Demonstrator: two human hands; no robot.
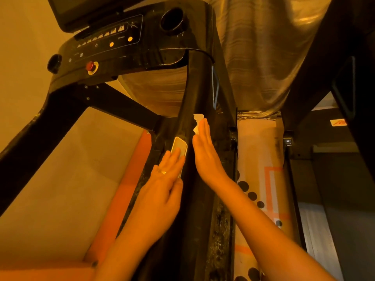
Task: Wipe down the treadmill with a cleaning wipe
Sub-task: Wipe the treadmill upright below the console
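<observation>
A black treadmill fills the view, its console at the top and its right handrail running down the middle. My right hand lies flat on the handrail with straight fingers, pressing a white cleaning wipe that peeks out past the fingertips. My left hand, with a ring on one finger, rests on the same rail with fingers extended over a pale oval sensor pad.
A red stop button and a cup holder sit on the console. An orange side rail borders the belt at left. A patterned floor mat and a second machine's black frame stand to the right; silvery curtain behind.
</observation>
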